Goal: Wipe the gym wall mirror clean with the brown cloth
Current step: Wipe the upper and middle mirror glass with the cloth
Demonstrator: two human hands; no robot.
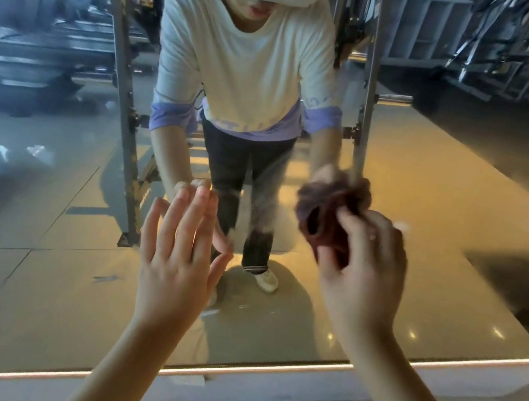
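Right hand [364, 261] has its grip bunched round the brown cloth [327, 210], up at the mirror [37, 268] above its bottom edge; hazy streak [266, 214] lies just leftward, toward the flat-fingered left hand [179, 249].

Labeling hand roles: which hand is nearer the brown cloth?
Right. The right hand grips the bunched brown cloth at the mirror. The left hand is apart from it, off to its left, fingers straight and holding nothing.
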